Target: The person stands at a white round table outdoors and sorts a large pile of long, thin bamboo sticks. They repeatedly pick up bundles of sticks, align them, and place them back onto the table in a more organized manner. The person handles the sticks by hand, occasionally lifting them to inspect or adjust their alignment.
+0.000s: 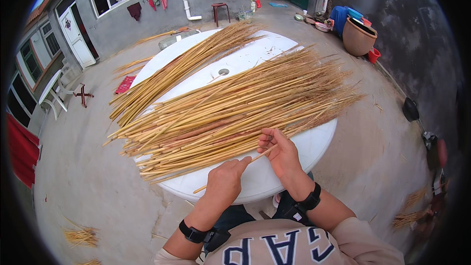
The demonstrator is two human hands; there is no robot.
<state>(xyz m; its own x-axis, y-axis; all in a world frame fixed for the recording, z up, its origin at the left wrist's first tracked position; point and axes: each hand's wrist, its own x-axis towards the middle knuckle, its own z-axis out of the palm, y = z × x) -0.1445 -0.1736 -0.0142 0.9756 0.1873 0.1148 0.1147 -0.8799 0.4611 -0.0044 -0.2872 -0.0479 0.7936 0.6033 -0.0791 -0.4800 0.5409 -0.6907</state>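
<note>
A large pile of long yellow straw stalks (pixel 230 113) with brushy tips lies across a round white table (pixel 299 154). A second, thinner bundle of stalks (pixel 181 66) lies behind it, pointing toward the far edge. My left hand (pixel 224 182) and my right hand (pixel 278 153) both grip one single stalk (pixel 257 157) at the near edge of the table, just in front of the pile. The stalk runs slanted between the two hands, with its lower end sticking out left of my left hand. Both wrists wear black bands.
The table stands in a concrete yard. A brown clay pot (pixel 358 37) and blue containers sit at the back right, a small red stool (pixel 221 12) at the back. Loose straw (pixel 81 235) lies on the ground left and right. A white chair (pixel 56 91) stands at left.
</note>
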